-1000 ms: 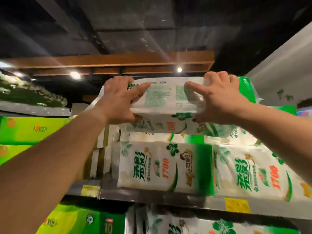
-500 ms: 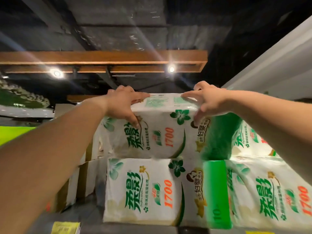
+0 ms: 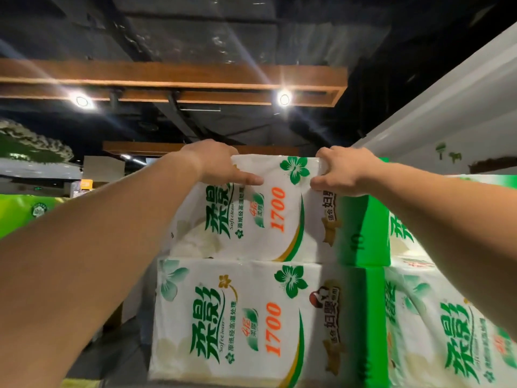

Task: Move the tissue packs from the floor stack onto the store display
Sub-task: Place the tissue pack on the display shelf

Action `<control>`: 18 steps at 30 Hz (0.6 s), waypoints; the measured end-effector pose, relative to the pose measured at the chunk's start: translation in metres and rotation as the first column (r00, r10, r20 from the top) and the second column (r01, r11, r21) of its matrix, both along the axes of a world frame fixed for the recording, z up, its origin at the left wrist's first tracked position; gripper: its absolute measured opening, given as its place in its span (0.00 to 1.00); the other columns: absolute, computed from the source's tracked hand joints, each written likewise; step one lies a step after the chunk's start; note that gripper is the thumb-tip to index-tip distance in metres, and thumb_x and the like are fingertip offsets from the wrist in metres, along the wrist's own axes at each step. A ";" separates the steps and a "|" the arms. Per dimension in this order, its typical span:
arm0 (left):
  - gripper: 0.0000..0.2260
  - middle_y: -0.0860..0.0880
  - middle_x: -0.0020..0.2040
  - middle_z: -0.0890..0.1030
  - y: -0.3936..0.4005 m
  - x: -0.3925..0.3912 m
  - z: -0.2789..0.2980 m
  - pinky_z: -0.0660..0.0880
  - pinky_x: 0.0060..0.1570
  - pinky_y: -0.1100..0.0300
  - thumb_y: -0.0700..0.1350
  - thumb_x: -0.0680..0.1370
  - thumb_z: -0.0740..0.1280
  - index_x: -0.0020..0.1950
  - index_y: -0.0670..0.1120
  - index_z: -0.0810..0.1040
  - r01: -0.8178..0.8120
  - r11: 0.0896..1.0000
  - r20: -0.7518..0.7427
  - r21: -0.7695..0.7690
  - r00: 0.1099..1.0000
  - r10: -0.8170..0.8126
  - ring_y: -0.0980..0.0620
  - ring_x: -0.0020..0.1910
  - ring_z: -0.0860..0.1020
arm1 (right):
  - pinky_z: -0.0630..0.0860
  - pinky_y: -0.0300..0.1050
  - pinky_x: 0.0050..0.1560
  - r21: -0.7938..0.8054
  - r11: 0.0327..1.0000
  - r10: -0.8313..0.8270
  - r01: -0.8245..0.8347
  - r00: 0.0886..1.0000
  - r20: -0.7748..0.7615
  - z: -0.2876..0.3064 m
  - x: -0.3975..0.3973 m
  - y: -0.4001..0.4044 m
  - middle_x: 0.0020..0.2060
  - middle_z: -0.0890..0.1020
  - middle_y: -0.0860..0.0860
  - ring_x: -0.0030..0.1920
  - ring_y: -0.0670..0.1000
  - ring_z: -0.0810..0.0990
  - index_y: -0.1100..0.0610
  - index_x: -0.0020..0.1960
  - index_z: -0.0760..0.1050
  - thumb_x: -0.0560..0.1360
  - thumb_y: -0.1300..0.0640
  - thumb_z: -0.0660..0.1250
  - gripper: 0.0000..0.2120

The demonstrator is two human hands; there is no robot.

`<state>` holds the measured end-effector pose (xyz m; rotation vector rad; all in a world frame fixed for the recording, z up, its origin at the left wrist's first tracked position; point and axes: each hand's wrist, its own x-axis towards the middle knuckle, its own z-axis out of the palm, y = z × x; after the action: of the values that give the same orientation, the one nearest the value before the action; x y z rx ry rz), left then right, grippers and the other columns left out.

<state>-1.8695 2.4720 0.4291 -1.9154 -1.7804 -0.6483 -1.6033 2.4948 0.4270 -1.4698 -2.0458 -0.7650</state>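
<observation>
Both hands up on the top pack (image 3: 268,208), a white-and-green tissue pack with "1700" in orange. Left hand (image 3: 215,163) hooks over the pack's upper left edge, fingers out of sight behind the top, thumb (image 3: 249,180) lying flat along the front face. Right hand (image 3: 341,172) grips the upper right edge, fingers curled over the top, thumb (image 3: 321,187) pinching the front (wrap looks slightly bunched there). So both hands are closed around the pack, neither is free.

Top pack sits upright on the lower pack (image 3: 237,326), same print, touching along the whole bottom edge. Its green end panel is set a bit further left than the lower pack's, so the two aren't quite flush. Just right of the top pack is another pack (image 3: 402,225), partly cut off by the right forearm. Below that one, right of the lower pack, one more pack (image 3: 436,331), touching it.

Left of the top pack, well apart, a green box (image 3: 25,214). Above it a wooden beam (image 3: 173,79) with two spotlights lit. Shelf under the lower pack is barely visible, can't tell its edge.
</observation>
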 end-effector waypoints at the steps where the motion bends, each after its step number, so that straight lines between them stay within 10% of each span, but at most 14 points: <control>1: 0.38 0.54 0.47 0.83 0.006 0.000 -0.001 0.78 0.44 0.55 0.82 0.61 0.60 0.60 0.58 0.77 -0.015 1.000 -0.017 0.012 1.000 0.015 0.54 0.44 0.81 | 0.70 0.54 0.54 0.025 1.000 -0.009 0.010 1.000 -0.007 -0.004 0.000 0.006 0.42 0.77 0.49 0.46 0.56 0.77 0.50 0.57 0.72 0.71 0.35 0.62 0.23; 5: 0.43 0.54 0.48 0.83 0.023 -0.002 -0.003 0.74 0.61 0.44 0.85 0.62 0.47 0.59 0.58 0.76 -0.103 0.991 -0.047 0.088 0.993 0.107 0.51 0.50 0.81 | 0.65 0.57 0.61 0.084 0.996 -0.019 0.020 1.000 -0.019 -0.008 -0.003 0.018 0.49 0.79 0.52 0.50 0.56 0.73 0.49 0.65 0.70 0.73 0.36 0.60 0.25; 9: 0.42 0.47 0.66 0.78 0.026 0.001 -0.014 0.59 0.72 0.36 0.81 0.70 0.49 0.71 0.54 0.69 -0.155 0.969 -0.040 0.191 0.985 0.165 0.41 0.69 0.73 | 0.50 0.64 0.76 0.100 0.994 -0.038 0.037 0.999 0.007 -0.021 -0.002 0.023 0.73 0.67 0.58 0.75 0.60 0.60 0.50 0.79 0.53 0.76 0.36 0.54 0.36; 18: 0.41 0.50 0.83 0.36 -0.021 0.042 -0.101 0.36 0.76 0.36 0.77 0.74 0.45 0.80 0.60 0.33 -0.118 0.975 -0.055 0.186 0.990 0.130 0.42 0.80 0.35 | 0.38 0.66 0.76 0.062 0.998 0.024 -0.026 0.999 0.032 -0.099 0.040 -0.037 0.81 0.39 0.53 0.80 0.58 0.37 0.46 0.82 0.39 0.80 0.36 0.53 0.37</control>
<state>-1.8271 2.4510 0.3281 -1.6713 -1.7195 -0.6700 -1.5637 2.4574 0.3276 -1.4031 -2.0406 -0.8389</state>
